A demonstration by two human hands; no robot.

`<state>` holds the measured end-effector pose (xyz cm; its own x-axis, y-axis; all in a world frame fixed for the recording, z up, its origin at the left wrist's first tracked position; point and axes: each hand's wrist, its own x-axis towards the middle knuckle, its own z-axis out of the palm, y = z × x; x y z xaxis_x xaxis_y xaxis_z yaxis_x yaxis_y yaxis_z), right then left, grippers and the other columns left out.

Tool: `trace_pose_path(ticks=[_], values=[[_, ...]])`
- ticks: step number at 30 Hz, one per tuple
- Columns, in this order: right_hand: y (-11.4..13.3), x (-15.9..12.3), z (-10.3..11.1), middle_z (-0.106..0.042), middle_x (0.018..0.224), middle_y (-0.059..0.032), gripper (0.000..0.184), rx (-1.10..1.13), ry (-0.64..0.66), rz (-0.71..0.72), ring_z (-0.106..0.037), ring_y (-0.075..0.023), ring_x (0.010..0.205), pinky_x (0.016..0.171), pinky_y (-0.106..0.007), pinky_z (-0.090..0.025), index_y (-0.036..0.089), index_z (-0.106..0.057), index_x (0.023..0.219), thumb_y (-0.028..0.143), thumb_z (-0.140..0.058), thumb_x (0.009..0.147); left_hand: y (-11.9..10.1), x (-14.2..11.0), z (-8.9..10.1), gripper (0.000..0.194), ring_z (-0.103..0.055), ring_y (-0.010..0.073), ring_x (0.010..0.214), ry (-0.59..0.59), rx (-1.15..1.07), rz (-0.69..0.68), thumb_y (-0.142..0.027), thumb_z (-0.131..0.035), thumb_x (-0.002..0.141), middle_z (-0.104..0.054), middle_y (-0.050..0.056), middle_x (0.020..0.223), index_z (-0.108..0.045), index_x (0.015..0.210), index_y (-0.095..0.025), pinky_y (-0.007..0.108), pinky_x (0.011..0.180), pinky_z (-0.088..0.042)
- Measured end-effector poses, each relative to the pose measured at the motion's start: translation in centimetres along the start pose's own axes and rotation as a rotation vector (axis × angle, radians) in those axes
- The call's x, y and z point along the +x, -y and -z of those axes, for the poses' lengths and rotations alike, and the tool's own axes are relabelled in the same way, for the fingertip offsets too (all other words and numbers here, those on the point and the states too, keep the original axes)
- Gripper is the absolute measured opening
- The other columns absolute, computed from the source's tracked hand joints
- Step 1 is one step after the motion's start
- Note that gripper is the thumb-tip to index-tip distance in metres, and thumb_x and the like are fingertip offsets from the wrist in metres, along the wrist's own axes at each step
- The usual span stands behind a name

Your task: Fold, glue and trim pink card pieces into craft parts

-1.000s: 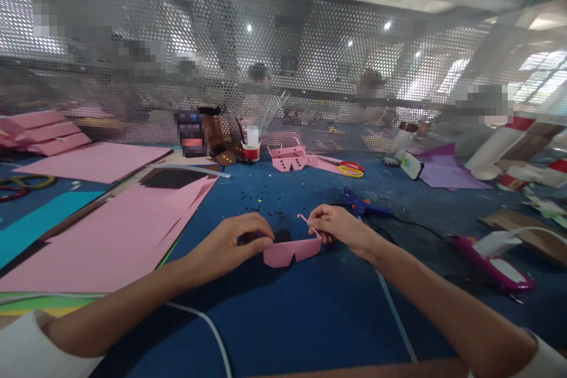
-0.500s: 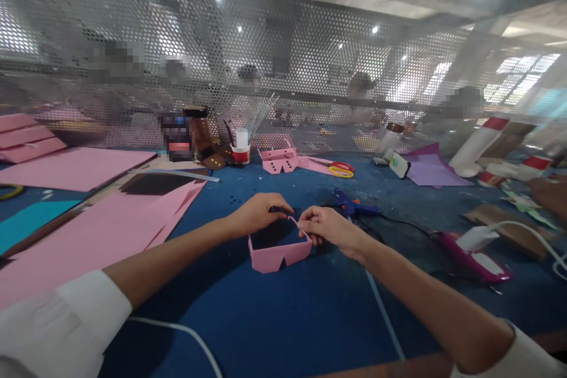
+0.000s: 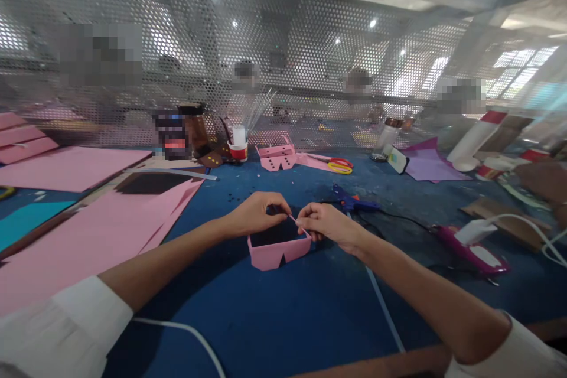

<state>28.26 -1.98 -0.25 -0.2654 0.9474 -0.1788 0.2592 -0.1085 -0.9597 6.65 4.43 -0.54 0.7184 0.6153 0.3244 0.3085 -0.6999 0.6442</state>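
Note:
A pair of pink paper glasses (image 3: pixel 280 253) stands on the blue table, its front with the nose notch facing me. My right hand (image 3: pixel 322 223) pinches the right-hand temple arm between thumb and fingers. At the thin tip of that same arm, the thumb and forefinger of my left hand (image 3: pixel 259 212) are closed together. Beyond my hands sits a second pair of pink paper glasses (image 3: pixel 277 156) with black dots on its front.
Scissors (image 3: pixel 340 166) and a blue glue gun (image 3: pixel 354 199) lie beyond my right hand. Pink sheets (image 3: pixel 106 230) cover the left side. A magenta power strip (image 3: pixel 472 254) with cables is at right; perforated metal screen (image 3: pixel 301 41) behind.
My left thumb and forefinger have closed on the tip of the temple arm, which showed free and curled before. The right hand keeps its pinch.

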Motion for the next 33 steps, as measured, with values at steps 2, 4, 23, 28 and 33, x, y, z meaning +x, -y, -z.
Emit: trace_pose_path(ticks=[2,4,23,28,33], values=[[0.0,0.0,0.0,-0.072,0.073,-0.0017,0.013,0.000,0.001,-0.001,-0.054,-0.0066,0.051,0.047,-0.017,-0.038,0.016,-0.062,0.087,0.025,-0.072,0.085,0.2,0.0,-0.2,0.012,-0.067,0.0160,0.085,-0.012,-0.002,-0.007,-0.018,-0.064,0.086,-0.076,0.002,0.089,-0.076,0.089,-0.019,0.028,0.079,-0.049],[-0.1,0.0,0.0,-0.072,0.073,-0.0018,0.013,-0.001,0.004,-0.001,-0.054,-0.0067,0.051,0.047,-0.017,-0.038,0.016,-0.062,0.088,0.025,-0.071,0.085,0.4,0.1,-0.4,0.012,-0.067,0.0155,0.084,-0.022,-0.002,-0.022,-0.018,-0.063,0.087,-0.075,0.002,0.089,-0.075,0.089,-0.020,0.027,0.079,-0.049],[-0.3,0.0,0.0,-0.071,0.075,-0.0024,0.018,-0.029,0.027,-0.006,-0.053,-0.0077,0.053,0.050,-0.020,-0.038,0.015,-0.061,0.090,0.029,-0.069,0.084,1.2,0.1,-1.0,0.013,-0.067,0.0148,0.083,-0.036,0.034,-0.080,-0.013,-0.064,0.086,-0.075,0.001,0.087,-0.075,0.087,-0.020,0.026,0.078,-0.049],[-0.6,0.2,0.0,-0.071,0.073,-0.0015,0.021,-0.024,0.019,-0.014,-0.053,-0.0077,0.053,0.050,-0.020,-0.037,0.016,-0.061,0.088,0.033,-0.072,0.083,0.9,0.2,-1.0,0.012,-0.067,0.0149,0.083,-0.042,0.015,-0.083,-0.015,-0.064,0.087,-0.073,0.001,0.087,-0.075,0.086,-0.020,0.027,0.078,-0.050],[-0.6,0.2,0.0,-0.070,0.073,-0.0012,0.030,-0.005,0.015,-0.015,-0.052,-0.0076,0.051,0.049,-0.021,-0.036,0.016,-0.060,0.089,0.039,-0.076,0.078,0.9,0.3,-1.0,0.011,-0.065,0.0143,0.082,-0.057,0.000,-0.086,-0.016,-0.066,0.088,-0.068,0.002,0.087,-0.076,0.085,-0.019,0.025,0.077,-0.050]])
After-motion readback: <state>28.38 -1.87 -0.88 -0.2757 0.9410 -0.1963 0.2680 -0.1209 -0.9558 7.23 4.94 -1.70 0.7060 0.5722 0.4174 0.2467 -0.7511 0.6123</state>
